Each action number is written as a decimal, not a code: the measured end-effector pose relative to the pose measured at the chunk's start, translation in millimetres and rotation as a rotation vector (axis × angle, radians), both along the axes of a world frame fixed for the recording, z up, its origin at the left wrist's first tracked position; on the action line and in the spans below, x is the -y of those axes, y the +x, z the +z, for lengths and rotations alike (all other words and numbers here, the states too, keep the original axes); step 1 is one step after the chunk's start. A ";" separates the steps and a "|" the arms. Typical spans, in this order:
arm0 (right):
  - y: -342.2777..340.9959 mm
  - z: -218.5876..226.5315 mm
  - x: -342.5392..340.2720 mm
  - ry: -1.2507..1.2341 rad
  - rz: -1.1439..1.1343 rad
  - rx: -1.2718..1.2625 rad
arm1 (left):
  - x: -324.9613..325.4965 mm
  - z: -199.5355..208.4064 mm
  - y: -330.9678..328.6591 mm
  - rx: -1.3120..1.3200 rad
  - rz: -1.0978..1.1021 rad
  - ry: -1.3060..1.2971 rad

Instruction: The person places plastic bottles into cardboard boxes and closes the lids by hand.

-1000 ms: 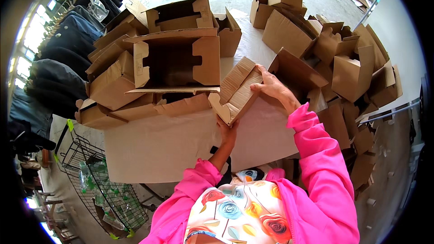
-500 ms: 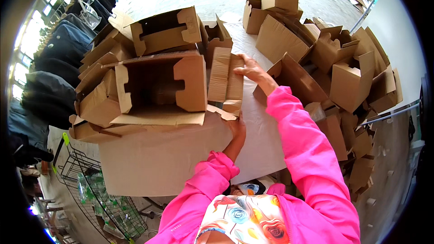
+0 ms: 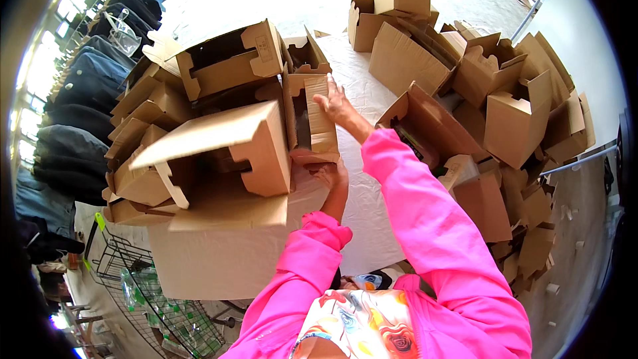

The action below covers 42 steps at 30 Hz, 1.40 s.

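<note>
head view: both hands' fingers grip a small cardboard box [image 3: 309, 116], wedged between box piles [image 3: 199, 133].

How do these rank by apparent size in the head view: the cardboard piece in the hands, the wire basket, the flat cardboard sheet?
1. flat cardboard sheet
2. wire basket, partly cut off
3. cardboard piece
</note>
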State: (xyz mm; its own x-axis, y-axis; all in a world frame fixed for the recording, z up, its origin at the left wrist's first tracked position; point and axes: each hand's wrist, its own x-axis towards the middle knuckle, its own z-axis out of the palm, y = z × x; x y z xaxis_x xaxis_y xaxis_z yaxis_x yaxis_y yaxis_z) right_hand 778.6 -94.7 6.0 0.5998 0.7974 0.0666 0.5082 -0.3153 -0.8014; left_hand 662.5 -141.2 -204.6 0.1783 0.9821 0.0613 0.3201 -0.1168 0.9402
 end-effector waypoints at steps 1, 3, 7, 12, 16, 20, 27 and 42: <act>-10.6 -0.9 8.2 0.018 0.039 0.014 | -1.2 5.8 -4.2 0.011 -0.052 -0.035; -28.3 -3.4 16.7 0.078 0.070 -0.020 | -6.6 23.3 -18.2 0.031 -0.173 -0.099; -43.9 -10.6 25.1 0.010 -0.017 0.178 | -54.3 129.1 -96.0 -0.099 -0.566 -0.234; -60.5 19.6 37.8 0.278 -0.059 0.194 | -82.1 250.3 -167.0 -0.303 -0.834 -0.179; -57.5 2.3 49.3 0.254 -0.034 0.075 | -59.9 280.6 -180.8 -0.370 -0.770 0.048; -50.1 2.8 55.0 0.253 -0.073 0.087 | -72.1 297.0 -234.7 -0.314 -0.611 0.160; -60.7 26.2 51.7 0.172 -0.071 0.079 | -126.2 345.9 -194.1 -0.361 -0.072 1.058; -67.0 28.9 101.5 0.271 -0.159 0.129 | -132.7 356.8 -205.0 -0.630 -0.224 0.970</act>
